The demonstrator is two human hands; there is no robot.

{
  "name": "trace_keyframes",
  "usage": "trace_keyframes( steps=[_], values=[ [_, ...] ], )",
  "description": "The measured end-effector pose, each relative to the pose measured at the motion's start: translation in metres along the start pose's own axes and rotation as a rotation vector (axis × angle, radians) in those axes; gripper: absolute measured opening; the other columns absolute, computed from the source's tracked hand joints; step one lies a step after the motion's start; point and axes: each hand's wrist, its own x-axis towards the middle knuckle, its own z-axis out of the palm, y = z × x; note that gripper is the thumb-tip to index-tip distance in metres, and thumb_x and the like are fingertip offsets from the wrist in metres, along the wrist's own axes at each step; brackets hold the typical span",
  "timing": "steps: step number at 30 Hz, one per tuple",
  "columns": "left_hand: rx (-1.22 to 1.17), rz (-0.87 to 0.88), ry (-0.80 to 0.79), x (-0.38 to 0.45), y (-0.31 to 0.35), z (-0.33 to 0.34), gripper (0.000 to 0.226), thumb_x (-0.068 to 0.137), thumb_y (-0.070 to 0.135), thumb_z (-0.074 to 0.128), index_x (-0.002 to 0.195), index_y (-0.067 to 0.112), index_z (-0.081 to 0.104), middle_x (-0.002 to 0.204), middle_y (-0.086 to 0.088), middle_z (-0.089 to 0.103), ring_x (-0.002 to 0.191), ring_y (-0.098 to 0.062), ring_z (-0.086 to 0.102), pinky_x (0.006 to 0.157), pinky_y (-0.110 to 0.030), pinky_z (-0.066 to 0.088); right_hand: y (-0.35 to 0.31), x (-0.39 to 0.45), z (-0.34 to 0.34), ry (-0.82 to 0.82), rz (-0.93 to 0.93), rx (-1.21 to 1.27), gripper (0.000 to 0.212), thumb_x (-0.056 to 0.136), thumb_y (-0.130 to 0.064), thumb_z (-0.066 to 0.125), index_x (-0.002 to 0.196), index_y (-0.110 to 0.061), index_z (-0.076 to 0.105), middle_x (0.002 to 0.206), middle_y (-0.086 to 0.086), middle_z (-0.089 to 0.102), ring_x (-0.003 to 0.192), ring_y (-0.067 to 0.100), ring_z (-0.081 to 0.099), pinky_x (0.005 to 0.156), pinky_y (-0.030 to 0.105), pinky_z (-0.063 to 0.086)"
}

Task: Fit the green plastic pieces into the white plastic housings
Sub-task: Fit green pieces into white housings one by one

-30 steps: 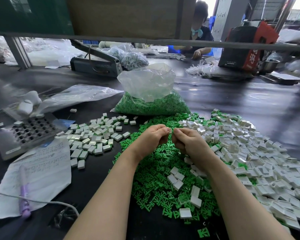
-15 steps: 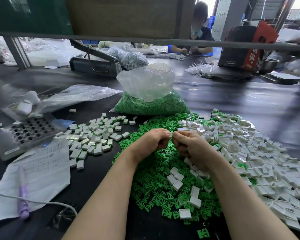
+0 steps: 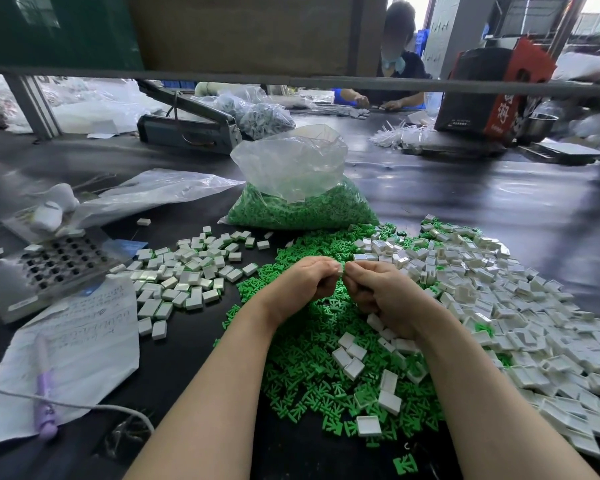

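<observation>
My left hand [image 3: 303, 284] and my right hand [image 3: 378, 294] meet fingertip to fingertip over a heap of loose green plastic pieces [image 3: 312, 375]. Between the fingertips sits a small white housing with green showing [image 3: 341, 269], pinched from both sides. Most of that part is hidden by my fingers. A wide pile of empty white housings [image 3: 499, 306] spreads to the right. To the left lies a smaller pile of housings with green inserts [image 3: 187, 275].
A clear bag half full of green pieces [image 3: 302, 206] stands behind my hands. At the left are a grey perforated jig [image 3: 56, 265], a written sheet [image 3: 80, 344] with a purple pen [image 3: 44, 393], and a white cable. Another person works across the table.
Both hands have stayed together over the green heap, the fingertips pressed closer on the small part. Nothing else on the table has shifted.
</observation>
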Motion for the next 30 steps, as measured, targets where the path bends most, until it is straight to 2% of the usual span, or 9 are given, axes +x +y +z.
trace_keyframes(
  steps=[5,10,16,26,30],
  values=[
    [0.0,-0.005,-0.008,0.0005,-0.0004,0.0014,0.036,0.103,0.01,0.033,0.068,0.016,0.036,0.06,0.004,0.03,0.049,-0.005,0.027,0.048,-0.015,0.028,0.0016,0.0005,-0.0021,-0.007,0.013,0.019,0.035,0.103,-0.023,0.043,0.069,-0.015,0.048,0.054,-0.005,0.035,0.044,0.007,0.026,0.042,0.017,0.025],
    [-0.03,-0.014,-0.013,0.0001,-0.0025,0.0024,0.037,0.105,0.011,0.033,0.069,0.016,0.038,0.056,0.01,0.034,0.046,-0.002,0.03,0.046,-0.013,0.029,0.0005,0.0009,0.0008,0.008,0.001,-0.025,0.035,0.104,-0.023,0.041,0.071,-0.013,0.047,0.052,-0.008,0.038,0.044,0.005,0.027,0.044,0.019,0.022],
    [-0.034,-0.006,0.003,0.0021,-0.005,0.0032,0.037,0.104,0.01,0.033,0.068,0.016,0.038,0.058,0.008,0.033,0.047,-0.003,0.029,0.047,-0.014,0.028,0.0003,0.0004,0.0044,0.024,-0.018,-0.062,0.036,0.105,-0.022,0.039,0.071,-0.014,0.047,0.051,-0.009,0.036,0.046,0.006,0.024,0.048,0.024,0.017],
    [-0.039,0.0,0.024,0.0021,-0.0049,0.0044,0.035,0.105,0.012,0.033,0.071,0.017,0.04,0.063,0.005,0.034,0.05,-0.002,0.032,0.049,-0.012,0.032,-0.0004,0.0,0.0042,0.027,-0.028,-0.046,0.034,0.105,-0.024,0.039,0.074,-0.013,0.047,0.051,-0.011,0.039,0.045,0.004,0.028,0.044,0.017,0.024],
    [-0.012,0.004,0.042,0.0025,-0.0066,0.0052,0.034,0.105,0.012,0.033,0.073,0.016,0.04,0.066,0.004,0.035,0.055,-0.004,0.033,0.056,-0.015,0.033,-0.0016,-0.0001,0.0038,0.036,-0.009,-0.013,0.036,0.105,-0.025,0.039,0.073,-0.013,0.049,0.05,-0.009,0.038,0.044,0.005,0.027,0.043,0.017,0.023]
  ],
)
